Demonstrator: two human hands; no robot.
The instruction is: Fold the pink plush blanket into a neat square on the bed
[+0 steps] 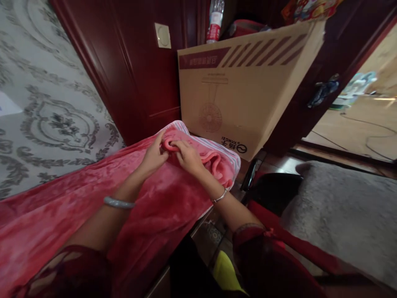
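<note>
A pink plush blanket (93, 190) spreads under my forearms. Near its far end my left hand (154, 157) and my right hand (189, 158) are close together, both with bent fingers closed on a roll of soft pink cloth (169, 145). The left fingers hold the roll from its left side. The right thumb and fingers pinch its near, right edge. Beside my right hand the same kind of pink fabric lies in loose folds (215, 163). A white-and-grey striped cloth edge (228, 152) shows behind and to the right of the folds.
A large cardboard box (235, 87) stands just beyond the blanket, with a plastic bottle (215, 22) behind its top edge. Patterned wallpaper (62, 120) is at left, a dark red door panel (139, 66) behind. A grey fluffy cover (338, 215) lies at right.
</note>
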